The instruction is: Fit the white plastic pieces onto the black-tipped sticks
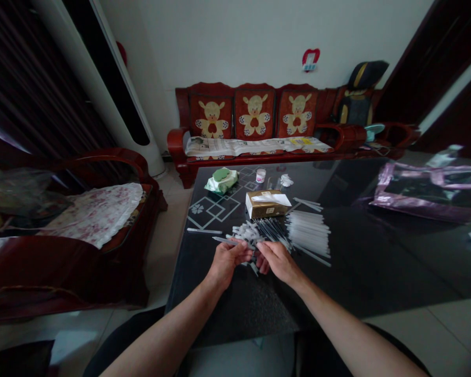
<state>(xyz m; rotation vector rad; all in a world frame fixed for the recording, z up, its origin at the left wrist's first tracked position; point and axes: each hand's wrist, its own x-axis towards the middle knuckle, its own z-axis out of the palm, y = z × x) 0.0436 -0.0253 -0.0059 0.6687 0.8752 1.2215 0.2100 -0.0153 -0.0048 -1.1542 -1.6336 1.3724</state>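
Note:
My left hand (228,260) is closed on a slim whitish pen (223,240), its pointed end sticking out to the left. My right hand (278,260) is just to the right, fingertips pinched near the pen's other end; what they grip is too small to make out. Small white caps (244,230) lie in a heap right behind my hands. Beside them is a bundle of dark pen refills (273,231). Further right, whitish pen barrels (308,233) lie in a stack. A single pen (204,231) rests apart on the left.
On the dark table (357,267) stand a tissue box (267,204), a green wipes pack (222,181), a small cup (260,175) and a crumpled tissue (286,180). A pink-edged clear bag (427,191) lies at the right. A wooden sofa (255,152) is behind.

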